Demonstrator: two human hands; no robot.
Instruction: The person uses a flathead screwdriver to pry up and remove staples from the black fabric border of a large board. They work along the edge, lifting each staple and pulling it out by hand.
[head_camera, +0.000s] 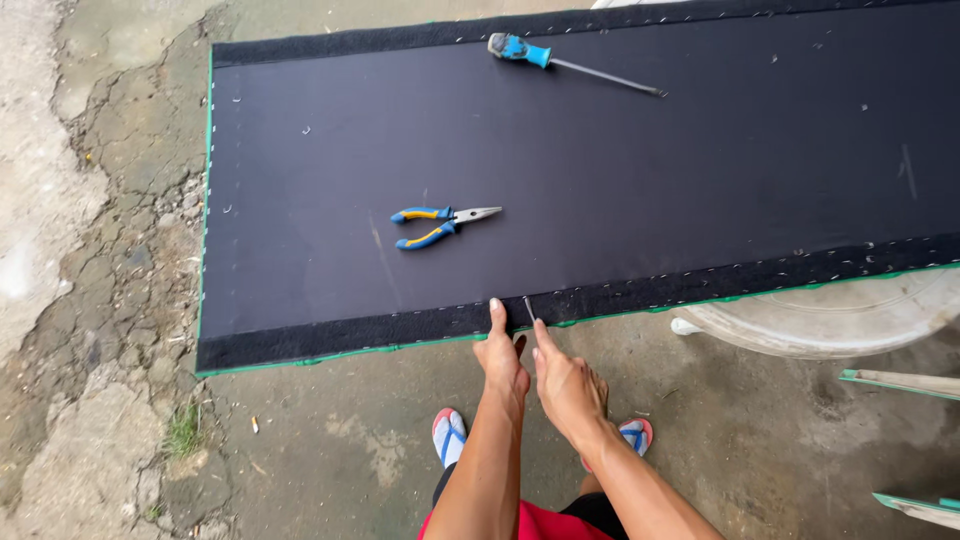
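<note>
At the lower middle of the frame, a thin dark tool (529, 309) stood against the near edge strip of the black fabric-covered panel (600, 170). The right hand (566, 378) pinched it between fingertips; the left hand (503, 360) pressed its thumb on the strip, other fingers curled, grasping nothing. Staples dotted the strip to the right, fewer to the left, so edging seemed partly done. Blue-handled pliers (440, 224) lay centre; a blue-handled screwdriver (570, 62) upper middle. No packages or labels showed.

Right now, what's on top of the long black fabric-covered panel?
On the black fabric-covered panel: blue-and-yellow-handled pliers, a blue-handled screwdriver, scattered staples. Both hands, left and right, touch its near edge. The fabric hides whatever lies beneath it.
</note>
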